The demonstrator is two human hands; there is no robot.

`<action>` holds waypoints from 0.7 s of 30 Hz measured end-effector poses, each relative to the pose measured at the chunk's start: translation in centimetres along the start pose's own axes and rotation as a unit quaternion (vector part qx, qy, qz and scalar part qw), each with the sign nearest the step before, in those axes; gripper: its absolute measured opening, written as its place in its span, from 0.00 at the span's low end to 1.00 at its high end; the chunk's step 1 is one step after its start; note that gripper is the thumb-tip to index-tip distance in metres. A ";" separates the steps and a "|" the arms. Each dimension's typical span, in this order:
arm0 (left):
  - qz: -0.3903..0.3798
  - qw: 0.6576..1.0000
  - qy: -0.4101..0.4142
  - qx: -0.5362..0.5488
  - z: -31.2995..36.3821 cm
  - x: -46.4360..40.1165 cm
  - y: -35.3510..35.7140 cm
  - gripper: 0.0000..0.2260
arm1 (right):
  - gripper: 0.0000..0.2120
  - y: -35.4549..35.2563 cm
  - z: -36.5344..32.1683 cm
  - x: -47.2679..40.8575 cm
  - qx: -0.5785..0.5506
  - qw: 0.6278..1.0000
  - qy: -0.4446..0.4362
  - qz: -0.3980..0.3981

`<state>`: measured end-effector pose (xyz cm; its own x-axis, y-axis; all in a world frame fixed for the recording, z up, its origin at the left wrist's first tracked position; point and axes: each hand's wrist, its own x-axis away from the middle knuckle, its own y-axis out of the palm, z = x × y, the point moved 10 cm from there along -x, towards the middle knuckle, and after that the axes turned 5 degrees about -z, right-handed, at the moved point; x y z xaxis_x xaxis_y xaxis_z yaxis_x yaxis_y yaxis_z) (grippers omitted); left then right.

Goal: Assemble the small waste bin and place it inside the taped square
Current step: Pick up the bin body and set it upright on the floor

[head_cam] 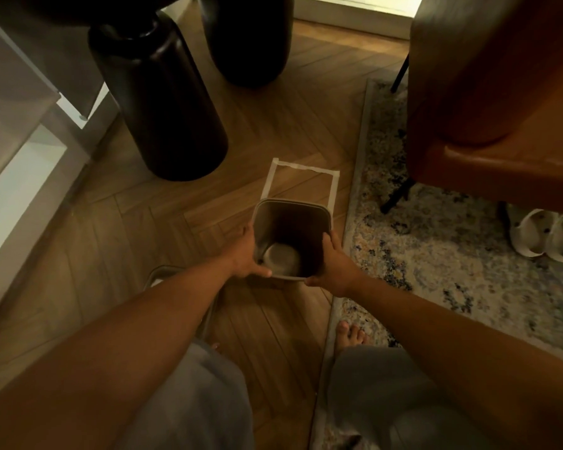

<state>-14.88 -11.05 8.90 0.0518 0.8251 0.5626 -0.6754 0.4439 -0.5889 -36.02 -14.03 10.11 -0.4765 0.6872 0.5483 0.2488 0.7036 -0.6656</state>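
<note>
A small grey waste bin [290,219] with a rounded square rim is held upright above the wooden floor, its open top facing me. My left hand [246,254] grips its left side and my right hand [333,264] grips its right side. The bin's far rim overlaps the near edge of the taped square [301,168], a white tape outline on the floor; the square's near side is hidden behind the bin. A grey frame-like piece [163,274] lies on the floor under my left forearm, mostly hidden.
Two large dark round table legs [163,108] stand beyond the square on the left. An orange chair [501,125] with thin black legs sits on a patterned rug [436,254] at the right, with white clogs [543,235] beneath. A white cabinet [17,141] is at the left.
</note>
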 end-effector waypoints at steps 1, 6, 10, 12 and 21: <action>-0.001 1.000 -0.001 -0.007 0.0 0.0 0.1 0.64 | 0.65 0.0 0.1 0.1 0.001 1.000 0.009 0.007; -0.001 1.000 -0.002 -0.026 -0.3 0.3 0.0 0.63 | 0.65 0.0 -0.1 0.7 0.006 0.999 0.003 0.032; -0.003 1.000 0.000 -0.017 -0.6 0.7 0.0 0.63 | 0.64 0.3 -0.6 1.5 -0.004 0.999 -0.015 0.040; 0.000 1.000 0.007 -0.015 -0.5 0.8 0.0 0.63 | 0.64 0.3 -0.7 1.7 -0.010 0.999 -0.018 0.045; 0.002 0.999 0.041 0.003 0.1 0.9 0.3 0.60 | 0.60 0.6 -0.6 1.8 0.005 1.000 0.006 0.001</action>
<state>-15.12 -10.20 9.26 0.1098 0.8527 0.5107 -0.6808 0.4389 -0.5865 -36.21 -12.30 10.97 -0.4652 0.6916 0.5525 0.2415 0.6997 -0.6724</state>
